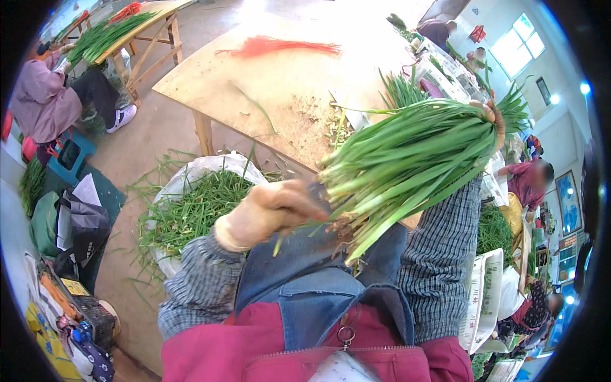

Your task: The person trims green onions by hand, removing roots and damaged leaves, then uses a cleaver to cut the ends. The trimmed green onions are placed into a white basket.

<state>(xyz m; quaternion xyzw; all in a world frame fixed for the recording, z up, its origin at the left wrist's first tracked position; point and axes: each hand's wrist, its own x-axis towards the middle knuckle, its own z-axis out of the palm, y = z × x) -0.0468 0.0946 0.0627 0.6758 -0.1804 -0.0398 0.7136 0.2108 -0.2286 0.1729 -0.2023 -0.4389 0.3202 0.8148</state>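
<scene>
A thick bunch of garlic chives (405,153) lies across my view above my lap. My right hand (496,122) grips its leafy end, mostly hidden behind the bent leaves. The pale stem ends and brownish root debris hang toward my left hand (272,210), which appears gloved and is motion-blurred. Its fingers are curled close to the stem ends, with something dark at the fingertips. Whether they pinch any stalks cannot be made out. Below my left hand, a white plastic bag (167,191) holds loose green trimmings (200,205).
A wooden table (215,90) bears red ties (286,45), scraps and more chives (403,90). White crates (482,296) line the right side. A seated co-worker (47,95) is at another table (162,9) on the left. Bags (86,224) lie on the floor.
</scene>
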